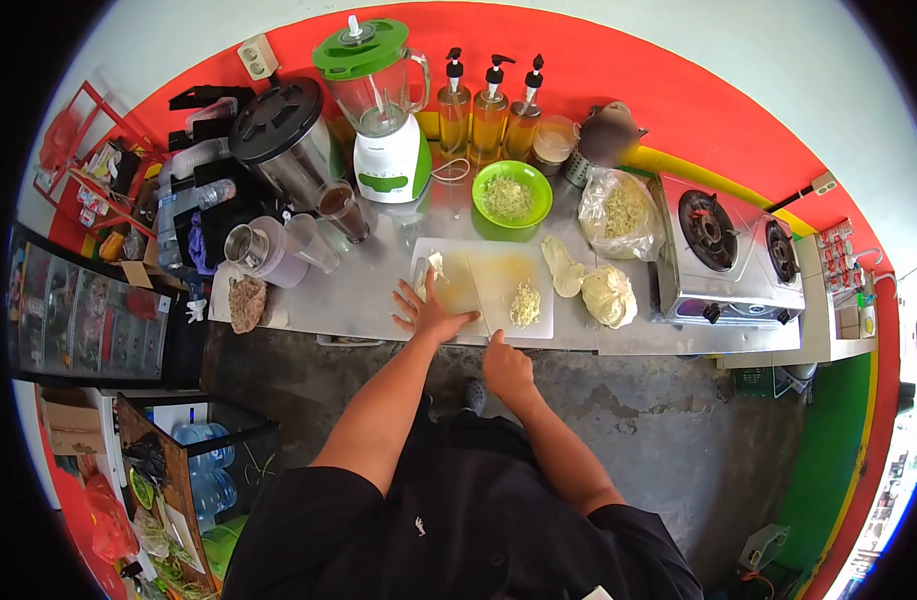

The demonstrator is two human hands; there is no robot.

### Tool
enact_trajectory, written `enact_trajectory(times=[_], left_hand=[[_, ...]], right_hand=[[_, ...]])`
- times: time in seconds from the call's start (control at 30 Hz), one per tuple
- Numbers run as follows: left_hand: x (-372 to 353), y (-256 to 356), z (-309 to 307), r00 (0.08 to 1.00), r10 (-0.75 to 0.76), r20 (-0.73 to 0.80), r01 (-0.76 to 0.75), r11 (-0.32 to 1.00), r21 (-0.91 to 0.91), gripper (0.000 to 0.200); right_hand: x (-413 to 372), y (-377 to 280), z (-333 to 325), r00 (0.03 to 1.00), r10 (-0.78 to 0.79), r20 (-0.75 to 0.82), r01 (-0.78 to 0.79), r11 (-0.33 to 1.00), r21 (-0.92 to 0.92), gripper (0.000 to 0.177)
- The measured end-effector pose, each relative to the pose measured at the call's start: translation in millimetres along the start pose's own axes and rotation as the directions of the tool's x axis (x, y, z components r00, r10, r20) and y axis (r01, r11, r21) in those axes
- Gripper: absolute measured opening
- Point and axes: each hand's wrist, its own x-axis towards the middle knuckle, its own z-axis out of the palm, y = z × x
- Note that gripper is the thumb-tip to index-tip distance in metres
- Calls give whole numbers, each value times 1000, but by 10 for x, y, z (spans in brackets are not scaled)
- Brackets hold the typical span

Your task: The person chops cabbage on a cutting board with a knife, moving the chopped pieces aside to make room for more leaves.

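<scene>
Cutting is occupying the board (pixel 448 246).
At the board's eight o'clock the left grip (pixel 433 318) is lying splayed wide, seemingly holding nothing; at ten, a pale piece (pixel 435 263) is lying; near six, the right grip (pixel 508 368) is holding the knife (pixel 481 300), fingers curled closed; at four, shreds (pixel 524 305) are lying; beyond three, the cabbage (pixel 609 297) is resting on the desk (pixel 373 283). For safe slicing, curling the left grip and keeping it clear of the knife would be helping.

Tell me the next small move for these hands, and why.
I'd probably draw the left hand back a little before any cut: its fingers are spread and its thumb points toward the blade of the knife, close by, which the right hand holds.
</scene>
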Motion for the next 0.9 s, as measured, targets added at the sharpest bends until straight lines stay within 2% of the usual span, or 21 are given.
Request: enact_trajectory(times=[0.13, 0.23, 0.3, 0.4, 0.63, 0.7, 0.83, 0.9], left_hand=[[3, -6, 3, 1000, 4, 9, -4, 1000, 1, 140], [21, -20, 15, 1000, 6, 9, -6, 1000, 8, 140], [22, -18, 12, 1000, 3, 6, -3, 1000, 9, 140], [6, -2, 6, 1000, 6, 10, -6, 1000, 1, 139], [10, -8, -1, 1000, 5, 21, -5, 1000, 3, 137], [-2, -9, 4, 1000, 11, 19, -11, 1000, 1, 137], [-9, -14, -1, 1000, 22, 19, -22, 1000, 3, 137], [-3, -23, 6, 999, 26, 25, -26, 1000, 8, 137]], right_hand=[[144, 43, 95, 1000, -5, -7, 6, 999, 32, 44], [162, 36, -27, 1000, -6, 24, 5, 999, 53, 50], [113, 7, -105, 993, 7, 121, -12, 999, 38, 48], [130, -3, 62, 996, 18, 85, -21, 999, 32, 47], [159, -1, -19, 998, -6, 65, 3, 999, 47, 47], [174, 8, 60, 992, 7, 124, -12, 999, 45, 41], [211, 26, 62, 997, -39, 61, 35, 997, 66, 35], [223, 50, -53, 993, -26, 119, 14, 995, 103, 37]])
